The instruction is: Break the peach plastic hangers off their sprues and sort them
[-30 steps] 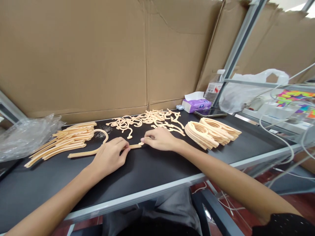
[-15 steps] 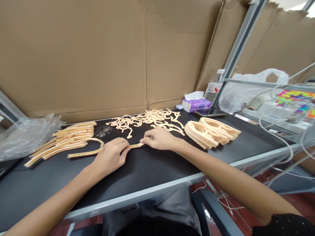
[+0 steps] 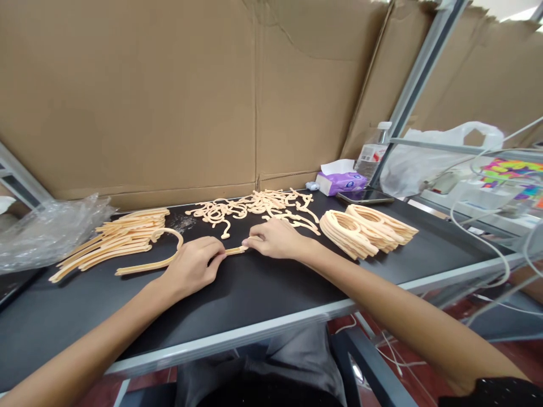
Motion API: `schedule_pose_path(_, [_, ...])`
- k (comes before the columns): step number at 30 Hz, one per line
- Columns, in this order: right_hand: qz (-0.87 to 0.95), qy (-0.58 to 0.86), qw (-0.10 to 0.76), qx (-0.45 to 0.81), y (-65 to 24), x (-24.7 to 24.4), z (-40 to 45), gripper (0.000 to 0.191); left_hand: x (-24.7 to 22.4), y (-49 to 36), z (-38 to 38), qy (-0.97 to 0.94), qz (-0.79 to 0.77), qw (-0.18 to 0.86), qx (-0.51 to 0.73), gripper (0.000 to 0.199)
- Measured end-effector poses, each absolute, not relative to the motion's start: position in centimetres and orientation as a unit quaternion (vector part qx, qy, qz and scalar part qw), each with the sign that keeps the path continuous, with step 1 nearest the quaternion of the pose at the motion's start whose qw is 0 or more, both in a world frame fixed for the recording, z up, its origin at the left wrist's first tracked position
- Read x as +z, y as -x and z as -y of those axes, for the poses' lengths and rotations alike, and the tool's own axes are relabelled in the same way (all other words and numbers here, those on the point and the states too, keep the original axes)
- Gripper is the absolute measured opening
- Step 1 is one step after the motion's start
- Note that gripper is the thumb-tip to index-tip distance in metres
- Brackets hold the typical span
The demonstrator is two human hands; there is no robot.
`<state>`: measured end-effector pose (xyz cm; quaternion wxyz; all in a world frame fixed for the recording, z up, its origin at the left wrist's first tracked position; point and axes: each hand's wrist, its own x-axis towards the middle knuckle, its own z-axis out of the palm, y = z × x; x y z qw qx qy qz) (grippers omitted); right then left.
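My left hand (image 3: 195, 264) is closed over a beige plastic hanger (image 3: 144, 267) lying low over the black table. The hanger's curved hook part and one arm stick out to the left of that hand, and a short straight end shows to its right. At the tip of that end, my right hand (image 3: 271, 238) pinches with thumb and fingers; what lies between them is mostly hidden. Behind the hands lies a loose heap of small beige hooks (image 3: 271, 199). To the left is a stack of beige hanger arms (image 3: 123, 237). Stacked hanger pieces with round openings (image 3: 348, 232) lie on the right.
Clear plastic wrap (image 3: 51, 226) lies at the far left. A purple tissue pack (image 3: 341, 182), a phone (image 3: 365, 196) and a bottle (image 3: 372, 152) are at the back right. Cardboard (image 3: 169, 102) walls the back. White cables (image 3: 487, 232) hang by the metal frame at right.
The view has shifted slightly. Both hands keep their hold on the hanger in nearly the same place, its hook part tilted up a little more.
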<state>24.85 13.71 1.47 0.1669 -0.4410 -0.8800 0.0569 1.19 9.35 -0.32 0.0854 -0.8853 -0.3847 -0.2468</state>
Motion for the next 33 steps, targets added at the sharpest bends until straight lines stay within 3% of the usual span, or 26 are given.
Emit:
schedule_pose_path(16, [0.918, 0.368, 0.14, -0.046, -24.9, 1.7, -13.9, 0.036, 0.1, -1.1, -9.4, 0.886, 0.382, 0.09, -0.247, 0.018])
schedule_pose_path(33, [0.917, 0.341, 0.204, -0.038, -25.2, 0.6, -14.0, 0.033, -0.1, -1.2, -9.1, 0.873, 0.405, 0.092, -0.256, 0.022])
